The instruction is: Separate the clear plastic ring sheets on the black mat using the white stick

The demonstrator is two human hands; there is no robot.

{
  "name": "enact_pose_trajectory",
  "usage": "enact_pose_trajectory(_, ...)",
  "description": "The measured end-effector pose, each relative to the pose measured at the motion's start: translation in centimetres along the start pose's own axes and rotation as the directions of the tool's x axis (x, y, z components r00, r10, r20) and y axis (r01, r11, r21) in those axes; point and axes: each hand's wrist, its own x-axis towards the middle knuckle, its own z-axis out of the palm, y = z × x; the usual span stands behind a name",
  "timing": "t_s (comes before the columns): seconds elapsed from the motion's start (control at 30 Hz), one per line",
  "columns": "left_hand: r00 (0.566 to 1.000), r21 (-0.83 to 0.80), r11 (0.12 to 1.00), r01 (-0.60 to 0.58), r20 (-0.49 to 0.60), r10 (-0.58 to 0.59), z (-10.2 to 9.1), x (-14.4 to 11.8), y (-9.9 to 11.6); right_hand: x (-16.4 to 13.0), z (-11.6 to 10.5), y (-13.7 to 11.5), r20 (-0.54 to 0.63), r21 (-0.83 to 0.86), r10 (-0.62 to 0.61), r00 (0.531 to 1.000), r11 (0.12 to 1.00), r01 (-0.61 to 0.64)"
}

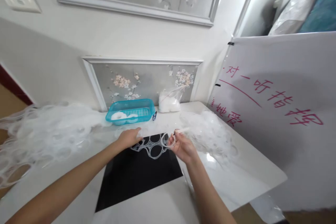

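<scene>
My left hand [129,138] and my right hand [181,147] hold a clear plastic sheet of linked rings [152,147] between them, above a black panel [136,175] set in the white table [252,168]. The left hand grips the sheet's left edge. The right hand pinches its right edge, near a small white tube-like piece by the fingers.
A heap of clear ring sheets [44,136] lies at the left, another heap [210,133] at the right. A turquoise basket [131,111] with white rolls stands at the back, beside a plastic bag of white pieces [169,102]. A white board with red writing [275,112] stands to the right.
</scene>
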Motion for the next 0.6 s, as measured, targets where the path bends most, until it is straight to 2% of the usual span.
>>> enact_pose_trajectory(0.1, 0.994, 0.097, 0.995, -0.033, 0.108, 0.023, -0.1, 2.1, 0.9, -0.2, 0.4, -0.2, 0.051, 0.086, 0.038, 0.998, 0.995, -0.043)
enact_pose_trajectory(0.17, 0.984, 0.134, 0.988, -0.082, 0.166, 0.059, -1.0, 2.8, 1.6, -0.5, 0.8, -0.3, 0.114, 0.167, 0.078, 0.99, 0.981, -0.097)
enact_pose_trajectory(0.23, 0.972, 0.14, 0.979, -0.148, 0.205, 0.118, -2.8, 3.3, 2.7, -0.9, 1.2, -0.2, 0.21, 0.211, 0.099, 0.973, 0.967, -0.144)
enact_pose_trajectory(0.3, 0.96, 0.108, 0.97, -0.219, 0.202, 0.194, -5.7, 4.0, 4.2, -1.5, 1.6, 0.2, 0.317, 0.195, 0.109, 0.942, 0.965, -0.177)
enact_pose_trajectory(0.37, 0.949, 0.042, 0.958, -0.285, 0.151, 0.276, -9.4, 5.1, 6.4, -1.9, 1.9, 0.8, 0.409, 0.15, 0.139, 0.902, 0.965, -0.216)
enact_pose_trajectory(0.43, 0.935, -0.044, 0.937, -0.347, 0.064, 0.349, -13.6, 6.3, 9.2, -2.2, 2.1, 1.7, 0.449, 0.108, 0.185, 0.874, 0.96, -0.258)
enact_pose_trajectory(0.53, 0.91, -0.168, 0.896, -0.41, -0.14, 0.39, -18.9, 7.5, 13.5, -2.1, 2.3, 2.9, 0.416, 0.094, 0.228, 0.88, 0.952, -0.292)
enact_pose_trajectory(0.6, 0.892, -0.26, 0.859, -0.441, -0.232, 0.388, -20.8, 7.4, 15.7, -1.9, 2.3, 3.4, 0.377, 0.108, 0.242, 0.894, 0.947, -0.302)
